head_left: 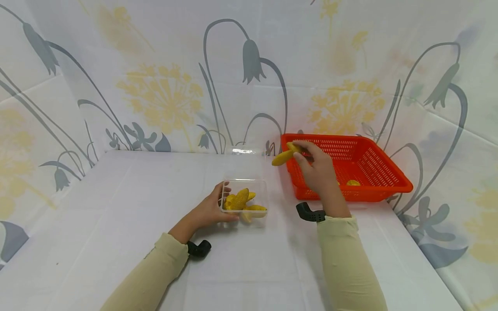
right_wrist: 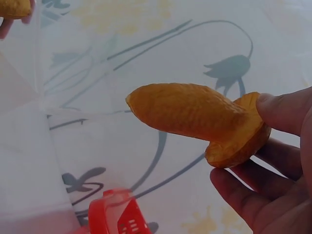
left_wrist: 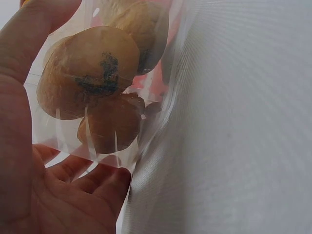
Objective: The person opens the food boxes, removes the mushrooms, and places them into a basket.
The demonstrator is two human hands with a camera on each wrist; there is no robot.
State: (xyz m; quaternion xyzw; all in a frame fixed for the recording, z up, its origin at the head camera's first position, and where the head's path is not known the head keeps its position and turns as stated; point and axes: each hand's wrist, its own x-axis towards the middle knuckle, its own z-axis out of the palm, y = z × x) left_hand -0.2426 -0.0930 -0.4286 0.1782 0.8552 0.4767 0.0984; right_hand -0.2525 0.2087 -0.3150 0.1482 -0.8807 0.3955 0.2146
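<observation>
My right hand (head_left: pixel 320 170) pinches a yellow mushroom (right_wrist: pixel 185 109) by its cap, between thumb and fingers, and its thick stem points left. In the head view it is held up beside the near left corner of the red basket (head_left: pixel 383 192). My left hand (head_left: pixel 208 211) grips the left side of a clear plastic box (head_left: pixel 266 194), thumb at the front and fingers behind. Inside the box lie several yellow mushrooms (head_left: pixel 241 198). Through the clear wall in the left wrist view, the mushrooms (left_wrist: pixel 92 68) look brownish, one with a dark mark.
Another yellow piece (head_left: pixel 353 183) lies in the basket, which stands at the back right. The box's clear lid (head_left: pixel 245 151) stands raised behind it. A white cloth (head_left: pixel 116 207) covers the table, and a flower-patterned curtain (head_left: pixel 167 99) rises at the back and sides.
</observation>
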